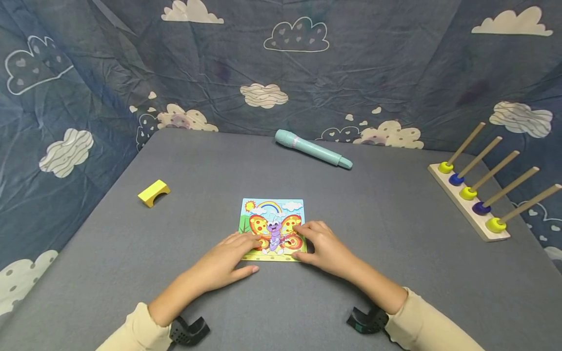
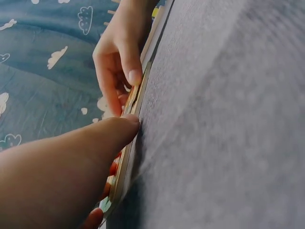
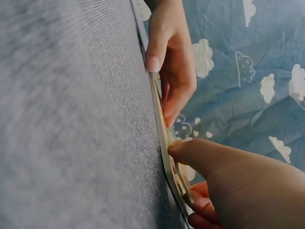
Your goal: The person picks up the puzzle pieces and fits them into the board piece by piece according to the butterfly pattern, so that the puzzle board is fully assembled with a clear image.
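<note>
A flat jigsaw puzzle (image 1: 274, 207) with a butterfly, rainbow and sun lies on the grey table, in front of me. My left hand (image 1: 224, 261) rests on its left side with extended fingers, the thumb near the front edge. On the lower right, my right hand (image 1: 327, 248) pinches a puzzle piece (image 3: 183, 179) between thumb and fingers. That piece sits tilted, slightly raised from the board in the right wrist view. In the left wrist view, the puzzle board (image 2: 125, 164) appears edge-on, and the right hand (image 2: 119, 52) is beyond the left thumb.
A yellow arch block (image 1: 153, 192) lies to the left. Behind the puzzle is a teal toy microphone (image 1: 313, 149). At the right stands a wooden peg board (image 1: 469, 207) with upright rods and yellow and blue beads. Cloud-patterned cloth (image 1: 237, 63) hangs around the table.
</note>
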The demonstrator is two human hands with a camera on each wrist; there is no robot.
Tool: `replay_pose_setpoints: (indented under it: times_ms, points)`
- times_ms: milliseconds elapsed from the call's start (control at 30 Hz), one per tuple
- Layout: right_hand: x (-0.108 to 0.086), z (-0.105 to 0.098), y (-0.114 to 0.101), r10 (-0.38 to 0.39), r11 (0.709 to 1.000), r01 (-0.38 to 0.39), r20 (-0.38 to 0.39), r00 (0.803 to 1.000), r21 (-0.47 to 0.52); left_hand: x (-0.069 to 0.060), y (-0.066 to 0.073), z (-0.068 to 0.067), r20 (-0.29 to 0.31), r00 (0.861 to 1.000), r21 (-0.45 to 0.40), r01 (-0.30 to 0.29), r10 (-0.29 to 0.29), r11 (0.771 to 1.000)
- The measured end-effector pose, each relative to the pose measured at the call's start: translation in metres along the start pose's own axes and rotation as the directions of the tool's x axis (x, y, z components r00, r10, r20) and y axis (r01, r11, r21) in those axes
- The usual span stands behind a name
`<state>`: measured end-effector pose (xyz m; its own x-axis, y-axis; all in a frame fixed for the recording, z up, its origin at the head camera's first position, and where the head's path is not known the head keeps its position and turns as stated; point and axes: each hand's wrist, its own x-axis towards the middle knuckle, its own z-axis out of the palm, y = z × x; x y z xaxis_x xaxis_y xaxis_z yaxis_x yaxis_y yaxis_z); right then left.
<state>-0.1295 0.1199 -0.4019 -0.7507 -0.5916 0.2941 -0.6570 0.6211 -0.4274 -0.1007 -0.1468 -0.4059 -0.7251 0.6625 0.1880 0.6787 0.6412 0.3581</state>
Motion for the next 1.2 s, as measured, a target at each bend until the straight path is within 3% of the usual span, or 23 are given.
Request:
replay_pose_setpoints:
  times_ms: [200,567,967,1200]
  points:
    - [0.004,0.002,-0.001,0.04,0.999,-0.041,0.039,0.998,0.033,0.004,0.009,0.003,0.024,1.0,0.109,0.013,-0.016,0.994]
    - [0.009,0.003,-0.002,0.079,0.993,-0.086,0.087,0.993,0.082,0.011,0.024,0.002,0.069,0.997,0.242,-0.055,0.04,0.969]
    - [0.006,-0.002,-0.008,0.044,0.999,-0.042,0.106,0.993,-0.024,0.013,0.027,0.002,0.066,0.996,0.278,-0.068,0.052,0.958]
    - [0.002,-0.005,-0.002,0.051,0.998,-0.057,0.175,0.983,0.028,0.014,0.026,0.002,0.076,0.997,0.267,-0.052,0.032,0.962]
